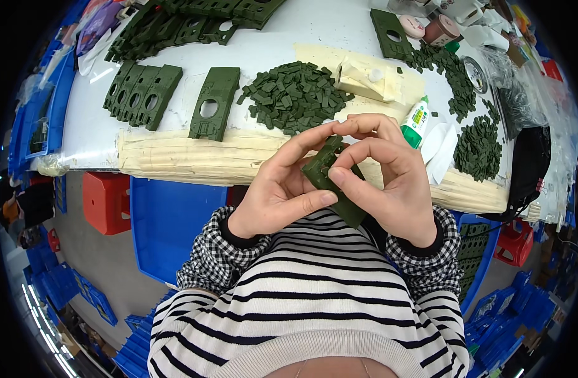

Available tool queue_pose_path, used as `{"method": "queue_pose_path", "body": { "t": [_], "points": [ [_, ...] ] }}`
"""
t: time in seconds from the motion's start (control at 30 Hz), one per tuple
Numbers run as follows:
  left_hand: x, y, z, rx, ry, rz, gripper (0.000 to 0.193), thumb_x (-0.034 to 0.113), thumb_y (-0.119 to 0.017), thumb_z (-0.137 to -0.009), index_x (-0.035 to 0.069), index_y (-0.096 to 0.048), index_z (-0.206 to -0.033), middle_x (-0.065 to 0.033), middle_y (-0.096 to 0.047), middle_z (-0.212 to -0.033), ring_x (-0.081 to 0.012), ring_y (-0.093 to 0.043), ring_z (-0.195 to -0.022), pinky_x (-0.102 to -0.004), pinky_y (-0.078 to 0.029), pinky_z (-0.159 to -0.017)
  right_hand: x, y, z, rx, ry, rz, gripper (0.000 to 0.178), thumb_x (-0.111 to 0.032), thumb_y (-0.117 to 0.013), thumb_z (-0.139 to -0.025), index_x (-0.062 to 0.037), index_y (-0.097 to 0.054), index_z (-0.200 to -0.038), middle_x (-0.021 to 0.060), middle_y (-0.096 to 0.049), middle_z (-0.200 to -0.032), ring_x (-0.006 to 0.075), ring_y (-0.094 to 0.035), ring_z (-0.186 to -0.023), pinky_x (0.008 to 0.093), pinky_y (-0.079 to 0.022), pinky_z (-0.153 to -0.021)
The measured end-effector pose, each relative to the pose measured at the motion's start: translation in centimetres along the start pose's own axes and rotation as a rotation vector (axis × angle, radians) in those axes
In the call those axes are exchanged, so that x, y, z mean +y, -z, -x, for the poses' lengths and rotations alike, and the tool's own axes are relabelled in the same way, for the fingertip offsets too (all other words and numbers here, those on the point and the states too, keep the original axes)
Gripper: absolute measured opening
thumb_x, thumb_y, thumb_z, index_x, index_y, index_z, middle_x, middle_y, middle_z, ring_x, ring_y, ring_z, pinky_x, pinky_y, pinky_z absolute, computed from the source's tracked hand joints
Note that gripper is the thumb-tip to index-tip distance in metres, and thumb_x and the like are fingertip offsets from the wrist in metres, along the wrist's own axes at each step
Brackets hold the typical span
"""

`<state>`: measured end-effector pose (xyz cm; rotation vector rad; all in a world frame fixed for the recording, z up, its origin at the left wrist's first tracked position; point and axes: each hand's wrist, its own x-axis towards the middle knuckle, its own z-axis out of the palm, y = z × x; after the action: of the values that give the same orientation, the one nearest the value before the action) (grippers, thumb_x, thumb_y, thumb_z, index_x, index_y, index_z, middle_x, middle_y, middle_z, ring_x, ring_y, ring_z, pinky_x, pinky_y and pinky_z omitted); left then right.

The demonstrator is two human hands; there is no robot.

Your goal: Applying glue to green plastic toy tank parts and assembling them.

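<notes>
Above my lap, past the table's front edge, my left hand (273, 189) is closed around a dark green plastic tank hull part (351, 209), which is held tilted. My right hand (393, 173) has thumb and forefinger brought together against the upper face of that part. Anything small between those fingertips is hidden. Just beyond my hands lies a heap of small dark green plastic pieces (295, 94). A similar hull part with a round hole (223, 85) rests left of the heap.
Several matching parts (141, 94) stand in a row at left, with more stacked behind. A green-and-white glue bottle (416, 120) lies to the right, near another pile of small pieces (478, 148). A blue bin (169, 233) and red stool (103, 203) sit below the table.
</notes>
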<state>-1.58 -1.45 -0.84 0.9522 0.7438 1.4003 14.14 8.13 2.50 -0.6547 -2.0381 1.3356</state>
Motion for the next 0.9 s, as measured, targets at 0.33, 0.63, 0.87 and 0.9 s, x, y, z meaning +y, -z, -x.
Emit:
{"method": "queue_pose_path", "body": {
  "t": [0.33, 0.63, 0.87, 0.9],
  "points": [
    [0.0, 0.02, 0.12, 0.008, 0.014, 0.01, 0.071, -0.011, -0.057, -0.084, 0.0, -0.022, -0.145, -0.0123, -0.033, -0.142, -0.0197, -0.042, -0.126, -0.0329, -0.045, -0.101, -0.53, 0.07, 0.07, -0.059, -0.089, -0.028, 0.005, -0.004, -0.07, -0.075, -0.0031, -0.065, -0.077, 0.0098, -0.054, -0.114, 0.0218, -0.047, -0.116, 0.0361, -0.034, -0.101],
    [-0.14, 0.04, 0.03, 0.005, 0.017, 0.011, 0.07, -0.011, -0.058, -0.084, -0.001, -0.023, -0.144, -0.0125, -0.033, -0.143, -0.0203, -0.042, -0.126, -0.03, -0.05, -0.094, -0.43, 0.13, 0.01, -0.062, -0.063, -0.012, 0.007, -0.004, -0.07, -0.074, -0.0037, -0.063, -0.076, 0.0091, -0.054, -0.112, 0.022, -0.047, -0.115, 0.0364, -0.034, -0.101],
    [0.01, -0.1, -0.06, 0.052, 0.046, 0.005, 0.072, -0.004, -0.065, -0.081, -0.003, -0.026, -0.142, -0.0171, -0.035, -0.141, -0.0247, -0.05, -0.121, -0.0353, -0.048, -0.097, -0.43, 0.23, 0.01, -0.066, -0.057, 0.009, 0.008, -0.004, -0.07, -0.073, -0.0041, -0.063, -0.075, 0.0089, -0.054, -0.111, 0.0226, -0.047, -0.115, 0.037, -0.034, -0.1],
    [-0.05, -0.08, -0.04, 0.051, 0.047, 0.011, 0.073, -0.004, -0.066, -0.081, -0.003, -0.027, -0.142, -0.0171, -0.035, -0.141, -0.0247, -0.05, -0.121, -0.0354, -0.048, -0.097, -0.49, 0.24, 0.02, -0.065, -0.066, 0.002, 0.008, -0.004, -0.07, -0.073, -0.0042, -0.063, -0.075, 0.0088, -0.053, -0.111, 0.0227, -0.047, -0.115, 0.0369, -0.034, -0.1]
  ]
}}
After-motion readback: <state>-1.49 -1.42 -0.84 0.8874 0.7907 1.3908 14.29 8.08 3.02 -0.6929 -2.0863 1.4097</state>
